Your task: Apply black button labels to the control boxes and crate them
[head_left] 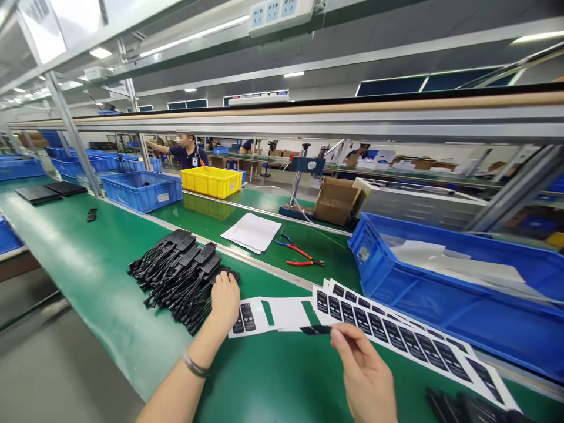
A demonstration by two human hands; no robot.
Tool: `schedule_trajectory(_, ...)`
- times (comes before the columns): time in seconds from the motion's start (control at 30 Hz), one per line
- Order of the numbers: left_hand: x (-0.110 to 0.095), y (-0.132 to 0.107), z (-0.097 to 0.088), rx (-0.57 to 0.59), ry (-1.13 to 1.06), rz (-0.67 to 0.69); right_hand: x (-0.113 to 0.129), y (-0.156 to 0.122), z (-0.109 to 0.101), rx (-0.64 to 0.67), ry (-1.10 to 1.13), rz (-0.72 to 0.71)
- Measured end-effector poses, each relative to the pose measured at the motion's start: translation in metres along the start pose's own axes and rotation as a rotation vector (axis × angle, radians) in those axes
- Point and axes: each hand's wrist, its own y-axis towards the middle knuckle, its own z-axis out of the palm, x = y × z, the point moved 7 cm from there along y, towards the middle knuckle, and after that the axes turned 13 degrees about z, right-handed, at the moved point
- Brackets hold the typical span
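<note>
Right hand [365, 376] pinches a black label [315, 330] by one end, just beside the sheet [396, 332]. Left hand [224, 301] rests on the pile [176, 273], fingers together; grip unclear. Held so, the label may fold and stick to itself.

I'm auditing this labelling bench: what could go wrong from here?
1. The right hand pinches the black label by one end; it might fold or stick to the label sheets beside it.
2. The left hand rests against the pile of black cabled parts, whose tangled leads could snag or slide.
</note>
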Motion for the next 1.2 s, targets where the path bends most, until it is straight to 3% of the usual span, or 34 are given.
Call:
schedule_trajectory(0.17, -0.002, 0.001, -0.003, -0.020, 0.045, 0.045, -0.020, -0.006, -0.015, 0.005, -0.004, 0.176)
schedule_trajectory(0.33, -0.019, -0.004, -0.013, -0.076, -0.049, 0.138, -0.017, -0.011, -0.012, 0.034, 0.054, 0.165)
schedule_trajectory(0.43, -0.037, -0.012, -0.002, -0.022, -0.510, 0.154, -0.011, -0.017, -0.009, 0.055, 0.081, 0.152)
schedule_trajectory(0.53, -0.063, -0.033, 0.037, 0.251, -1.305, -0.062, -0.006, -0.021, -0.007, 0.066, 0.130, 0.164)
schedule_trajectory(0.63, -0.090, -0.061, 0.064, 0.478, -1.669, -0.264, -0.006, -0.022, -0.005, 0.083, 0.173, 0.191)
schedule_trajectory(0.73, -0.106, -0.080, 0.070, 0.603, -1.679, -0.233, -0.007, -0.024, -0.003, 0.100, 0.164, 0.207)
schedule_trajectory(0.87, -0.122, -0.093, 0.063, 0.743, -1.693, -0.111, -0.004, -0.027, 0.000, 0.130, 0.089, 0.186)
schedule_trajectory(1.2, -0.131, -0.103, 0.060, 0.864, -1.690, -0.106, -0.006, -0.032, 0.004, 0.137, 0.040, 0.181)
